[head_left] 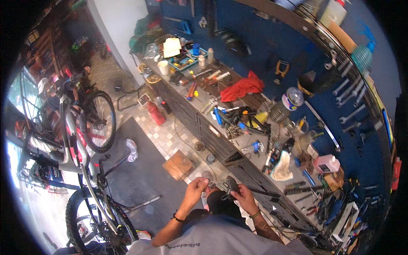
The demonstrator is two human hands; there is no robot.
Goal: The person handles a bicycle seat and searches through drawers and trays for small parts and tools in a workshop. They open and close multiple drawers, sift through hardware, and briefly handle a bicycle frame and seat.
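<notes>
"Where is the dark grey bike component point(231, 184)?"

"In the right hand point(245, 197), whose thumb and fingers are closed on its near, right-hand end. It is held up in front of the body, beside the workbench point(212, 136)."

"And its long axis?"

"The dark body runs mostly away from the person, its far end tipped slightly left. A lighter metal bracket point(220, 185) juts from its left side."

"So the bracket faces the left hand point(195, 190)?"

"Yes. That hand is just left of it, with a small gap between."

"Does the left hand hold anything?"

"Its fingers curl in, tips close together; I can't tell whether they meet or pinch something small."
</notes>
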